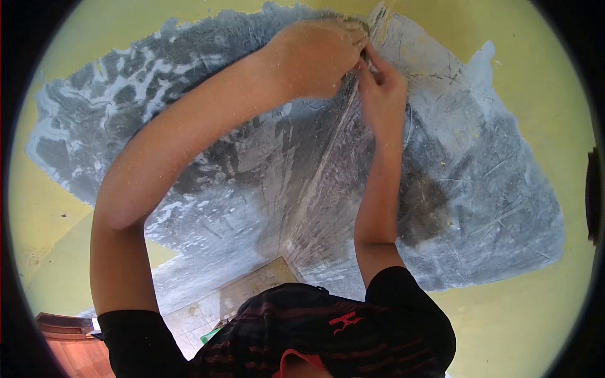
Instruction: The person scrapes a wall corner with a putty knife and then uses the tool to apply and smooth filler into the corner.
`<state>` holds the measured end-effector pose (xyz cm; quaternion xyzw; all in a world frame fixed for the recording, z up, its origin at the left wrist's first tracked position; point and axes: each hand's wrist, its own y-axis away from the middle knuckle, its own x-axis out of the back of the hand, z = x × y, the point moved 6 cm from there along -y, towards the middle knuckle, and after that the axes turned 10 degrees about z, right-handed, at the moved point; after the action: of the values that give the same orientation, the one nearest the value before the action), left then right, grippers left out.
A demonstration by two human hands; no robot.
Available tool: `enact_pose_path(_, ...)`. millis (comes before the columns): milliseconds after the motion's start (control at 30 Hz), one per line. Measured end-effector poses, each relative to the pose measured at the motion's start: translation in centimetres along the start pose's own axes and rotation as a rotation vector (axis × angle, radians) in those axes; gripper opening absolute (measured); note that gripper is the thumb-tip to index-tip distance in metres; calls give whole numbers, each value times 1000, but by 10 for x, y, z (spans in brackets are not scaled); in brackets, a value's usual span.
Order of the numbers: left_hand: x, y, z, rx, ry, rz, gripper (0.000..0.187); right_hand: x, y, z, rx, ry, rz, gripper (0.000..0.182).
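Note:
My left hand (318, 58) is raised to the wall corner, its wrist bent and its fingers curled closed. My right hand (383, 88) meets it from the right, with thumb and finger pinched near my left fingertips. A small dark thing shows between the two hands, but my fingers hide most of it and I cannot make out what it is. Just behind the hands runs the corner line (337, 135) where two scraped grey wall faces meet. Pale dust specks lie on my left forearm.
Bare grey patches (479, 189) with ragged edges cover both wall faces, ringed by yellow paint (523, 69). Low on the left are a reddish-brown wooden piece (79, 353) and a pale tiled floor (192, 324). A dark object (592, 195) sits at the right edge.

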<state>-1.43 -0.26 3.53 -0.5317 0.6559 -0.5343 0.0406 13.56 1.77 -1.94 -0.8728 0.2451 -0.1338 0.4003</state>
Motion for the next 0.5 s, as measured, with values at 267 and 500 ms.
enact_pose_path(267,1,3,-1,-73,-22,-5,55,-1,-2,-8,12,-8,0,47)
enact_pose_path(500,-1,-2,-1,-35,5,-37,57,2,14,-3,3,58,-14,45)
